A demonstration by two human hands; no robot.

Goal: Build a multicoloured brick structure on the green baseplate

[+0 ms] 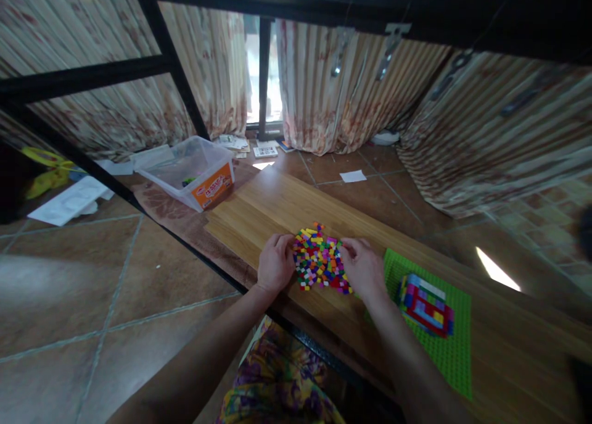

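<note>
Small loose toy bricks (320, 260) of many colours lie in a heap on a wooden board. At the heap's left edge is my left hand (276, 262), its fingers curled and close together; whatever they hold, if anything, is hidden. On the opposite side my right hand (364, 265) touches the heap's right edge with bent, closed fingers, and their contents cannot be made out. Right of that hand lies a green baseplate (456, 362), partly covered by my forearm. A multicoloured brick build (425, 307) with a red, blue and white top sits on it.
The wooden board (272, 192) rests over a brown cloth (173, 217) inside a black frame. Beyond its left end stands a clear plastic bin (185, 158) with an orange label. Papers (353, 176) lie on the tiled floor, and striped curtains (314, 91) hang behind.
</note>
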